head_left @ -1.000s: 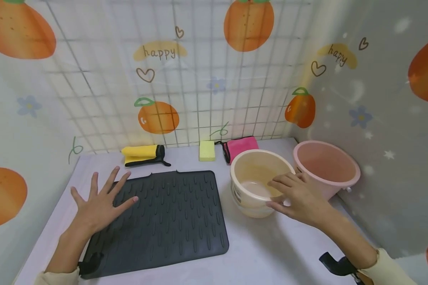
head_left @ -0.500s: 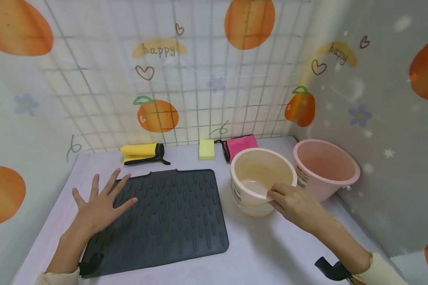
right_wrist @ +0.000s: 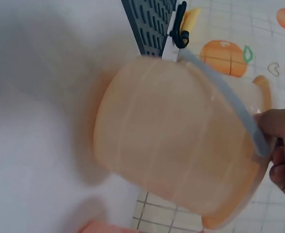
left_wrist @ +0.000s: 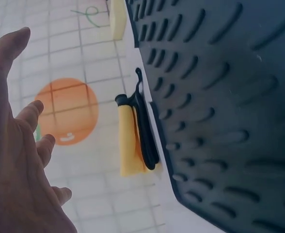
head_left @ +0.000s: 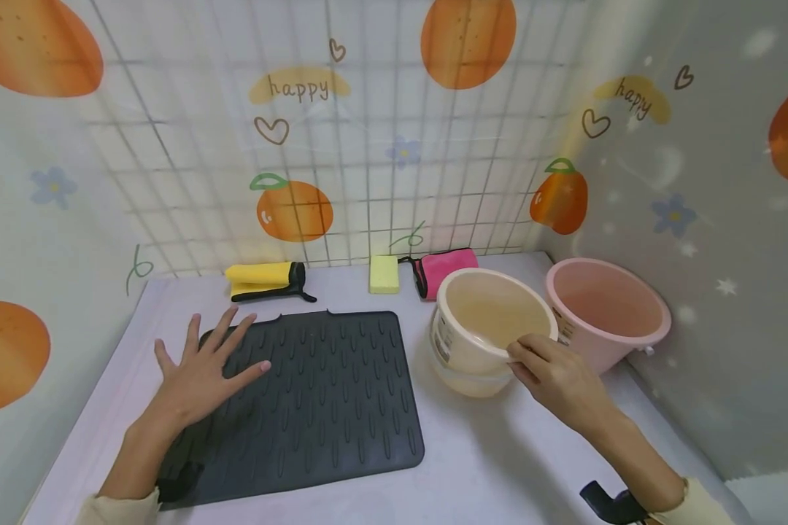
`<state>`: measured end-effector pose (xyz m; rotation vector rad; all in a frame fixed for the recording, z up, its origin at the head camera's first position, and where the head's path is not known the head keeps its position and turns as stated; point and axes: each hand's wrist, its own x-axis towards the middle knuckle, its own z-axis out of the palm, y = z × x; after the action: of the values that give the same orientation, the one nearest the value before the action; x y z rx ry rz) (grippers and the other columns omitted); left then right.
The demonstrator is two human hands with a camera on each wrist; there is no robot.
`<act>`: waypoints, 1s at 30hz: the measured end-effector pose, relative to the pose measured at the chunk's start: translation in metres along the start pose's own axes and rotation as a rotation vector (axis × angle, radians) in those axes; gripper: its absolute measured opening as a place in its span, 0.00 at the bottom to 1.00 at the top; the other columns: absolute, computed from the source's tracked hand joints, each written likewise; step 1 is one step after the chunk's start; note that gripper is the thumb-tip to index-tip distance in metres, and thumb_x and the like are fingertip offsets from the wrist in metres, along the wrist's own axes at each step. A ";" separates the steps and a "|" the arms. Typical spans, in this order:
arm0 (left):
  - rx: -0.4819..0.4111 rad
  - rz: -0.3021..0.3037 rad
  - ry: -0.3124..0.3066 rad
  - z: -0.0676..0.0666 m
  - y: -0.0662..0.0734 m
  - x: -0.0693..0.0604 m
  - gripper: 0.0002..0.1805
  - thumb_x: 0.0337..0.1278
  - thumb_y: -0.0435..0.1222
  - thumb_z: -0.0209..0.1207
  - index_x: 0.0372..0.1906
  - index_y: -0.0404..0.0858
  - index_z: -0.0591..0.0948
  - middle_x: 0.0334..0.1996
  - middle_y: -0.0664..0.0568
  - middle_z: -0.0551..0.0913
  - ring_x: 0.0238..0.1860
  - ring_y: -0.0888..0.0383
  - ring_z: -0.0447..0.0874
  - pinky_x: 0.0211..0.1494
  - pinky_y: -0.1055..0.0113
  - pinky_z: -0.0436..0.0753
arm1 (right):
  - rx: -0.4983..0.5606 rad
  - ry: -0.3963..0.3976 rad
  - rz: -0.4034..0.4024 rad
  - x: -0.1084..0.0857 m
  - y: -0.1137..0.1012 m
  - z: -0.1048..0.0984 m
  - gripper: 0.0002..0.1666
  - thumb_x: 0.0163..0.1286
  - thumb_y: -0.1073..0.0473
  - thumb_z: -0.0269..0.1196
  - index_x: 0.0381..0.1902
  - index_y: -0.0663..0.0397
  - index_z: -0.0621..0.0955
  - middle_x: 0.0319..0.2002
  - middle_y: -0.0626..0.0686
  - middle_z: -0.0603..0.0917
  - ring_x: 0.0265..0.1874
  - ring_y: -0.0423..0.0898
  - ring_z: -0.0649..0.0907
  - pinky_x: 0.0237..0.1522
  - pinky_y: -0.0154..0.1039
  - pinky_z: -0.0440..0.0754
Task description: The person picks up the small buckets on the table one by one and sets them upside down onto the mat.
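A cream plastic bucket (head_left: 462, 354) stands right of the dark ridged mat (head_left: 328, 394), its rim leaning slightly. My right hand (head_left: 561, 383) pinches the rim at the front right, thumb and fingers on either side of the wall. In the right wrist view, the bucket (right_wrist: 152, 116) fills the middle, and its pale bail handle (right_wrist: 225, 94) runs across the side near my thumb. My left hand (head_left: 200, 383) is spread wide over the left part of the mat, holding nothing. The left wrist view shows its fingers apart from the mat (left_wrist: 220, 97).
A pink bucket (head_left: 607, 302) stands close beside the cream one, near the right wall. Along the back wall lie a folded yellow cloth (head_left: 259, 278) with black trim, a pale yellow sponge (head_left: 384, 275) and a folded pink cloth (head_left: 448, 270) with black trim.
My right hand has gone from resting loosely over the bucket's rim to pinching it. The cream bucket has tipped and shifted slightly right. My left hand has moved a little to the right, still spread.
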<state>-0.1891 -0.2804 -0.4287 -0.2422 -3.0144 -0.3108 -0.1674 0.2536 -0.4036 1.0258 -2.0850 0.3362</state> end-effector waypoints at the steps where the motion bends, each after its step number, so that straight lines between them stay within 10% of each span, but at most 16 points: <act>1: -0.003 0.002 -0.005 0.000 0.003 0.001 0.52 0.59 0.72 0.49 0.81 0.58 0.43 0.81 0.49 0.36 0.75 0.30 0.20 0.54 0.23 0.14 | 0.006 0.025 0.007 -0.001 0.001 -0.001 0.24 0.80 0.51 0.51 0.37 0.63 0.86 0.36 0.53 0.83 0.29 0.48 0.83 0.30 0.41 0.83; 30: -0.243 0.168 0.002 0.031 0.076 0.031 0.48 0.60 0.69 0.53 0.80 0.64 0.46 0.81 0.56 0.44 0.78 0.36 0.40 0.65 0.23 0.38 | 0.083 0.228 0.288 -0.004 0.000 -0.001 0.22 0.72 0.45 0.63 0.35 0.60 0.88 0.34 0.50 0.85 0.22 0.39 0.77 0.25 0.22 0.73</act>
<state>-0.2098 -0.1958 -0.4404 -0.5103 -2.9248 -0.6600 -0.1654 0.2564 -0.4053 0.6947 -2.0218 0.6577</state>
